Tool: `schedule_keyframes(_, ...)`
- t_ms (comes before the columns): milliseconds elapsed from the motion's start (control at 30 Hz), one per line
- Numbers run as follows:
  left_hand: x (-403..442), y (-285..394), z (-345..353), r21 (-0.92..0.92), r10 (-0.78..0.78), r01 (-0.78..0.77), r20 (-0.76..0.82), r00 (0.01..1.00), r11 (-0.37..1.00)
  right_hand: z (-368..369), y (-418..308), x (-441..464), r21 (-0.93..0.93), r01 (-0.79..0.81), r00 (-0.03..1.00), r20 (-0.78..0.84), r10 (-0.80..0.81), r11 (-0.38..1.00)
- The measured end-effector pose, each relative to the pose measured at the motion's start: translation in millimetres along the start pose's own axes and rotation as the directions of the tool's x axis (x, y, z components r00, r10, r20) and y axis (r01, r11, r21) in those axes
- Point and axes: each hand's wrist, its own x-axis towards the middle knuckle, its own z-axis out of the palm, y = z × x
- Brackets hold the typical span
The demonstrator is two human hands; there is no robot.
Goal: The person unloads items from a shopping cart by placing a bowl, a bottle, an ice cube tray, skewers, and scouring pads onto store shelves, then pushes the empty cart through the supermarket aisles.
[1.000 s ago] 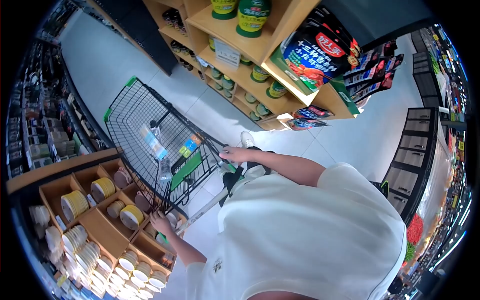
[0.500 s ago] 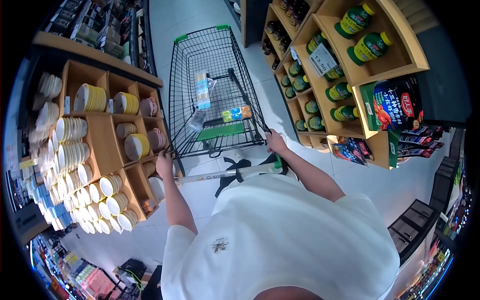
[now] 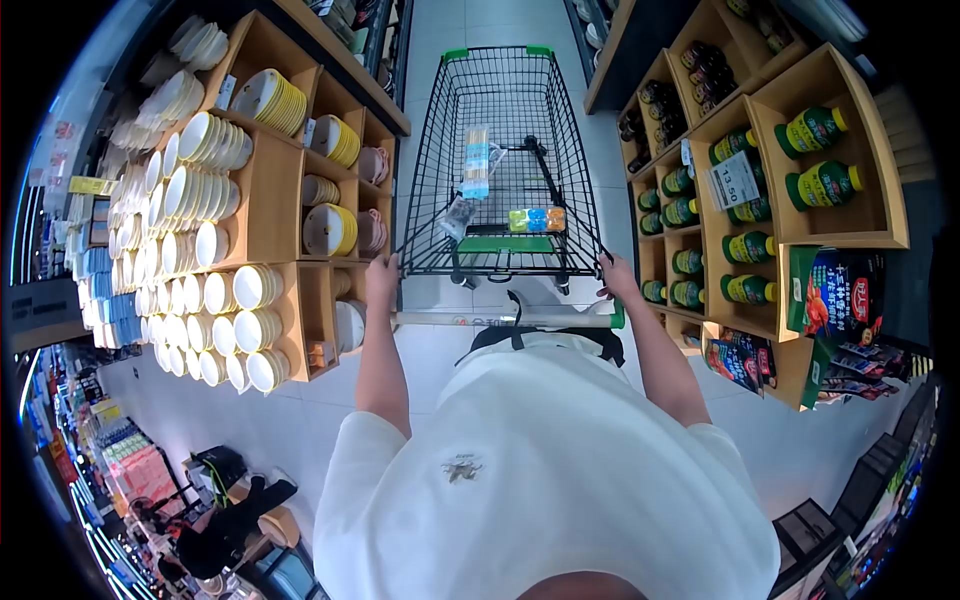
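A black wire shopping cart (image 3: 502,272) with green corner caps stands upright in front of my body. My left hand (image 3: 381,282) is closed around the left rear corner of its basket. At the right rear corner, my right hand (image 3: 619,278) grips the rim with its fingers curled. Inside the basket lie a long blue-and-white packet (image 3: 476,165), a small clear bag (image 3: 457,217) and a green, blue and orange pack (image 3: 537,219). The pale handle bar (image 3: 440,319) runs across, close to my waist, and neither hand is on it.
Close on the left, a wooden shelf (image 3: 275,215) holds stacked paper bowls (image 3: 208,140). On the right, another wooden shelf (image 3: 870,215) carries green bottles (image 3: 812,130), a 13.50 price sign (image 3: 735,182) and hanging black seasoning packets (image 3: 848,295). A tiled aisle (image 3: 480,22) runs ahead.
The cart has swung from a slanted position to nearly straight along the aisle. Both hands have stayed on its rear corners. Both shelves have shifted rightward in view.
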Motion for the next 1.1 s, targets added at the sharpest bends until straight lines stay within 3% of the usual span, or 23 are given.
schedule_keyframes(100,-2,3,-3,-0.059,-0.083,0.085,0.037,0.996,0.995,-1,-14,8,0.008,-0.008,1.000,0.007,0.008,1.000)
schedule_keyframes(233,4,-13,9,0.040,0.087,-0.082,-0.139,0.986,0.996,-3,-35,16,-0.046,-0.043,0.999,0.010,0.043,0.998)
schedule_keyframes(500,-2,-6,2,0.013,-0.047,0.049,-0.126,0.991,0.999,-2,-49,51,-0.052,-0.027,0.998,0.059,0.030,0.998)
schedule_keyframes(733,6,-3,-4,0.137,-0.019,0.047,-0.201,0.979,0.989,7,-76,48,-0.110,-0.056,0.998,0.027,0.060,0.992)
schedule_keyframes(867,24,-5,-7,0.063,-0.120,0.133,-0.173,0.978,0.989,13,-85,49,-0.131,-0.035,0.999,0.027,0.038,0.991)
schedule_keyframes(900,29,-4,-11,0.146,-0.086,0.108,-0.146,0.986,0.983,15,-89,47,-0.156,-0.024,1.000,0.011,0.026,0.987)
schedule_keyframes(967,53,-19,-5,0.145,-0.091,0.103,-0.082,0.992,0.984,15,-101,42,-0.260,-0.002,1.000,-0.008,0.000,0.966)
schedule_keyframes(1067,89,-36,7,0.028,-0.092,0.093,-0.022,0.995,0.995,22,-85,69,-0.562,0.120,0.969,-0.111,-0.219,0.818)
schedule_keyframes(1100,100,-38,10,0.050,-0.110,0.109,0.006,0.994,0.993,20,-87,71,-0.582,0.116,0.966,-0.121,-0.227,0.805)
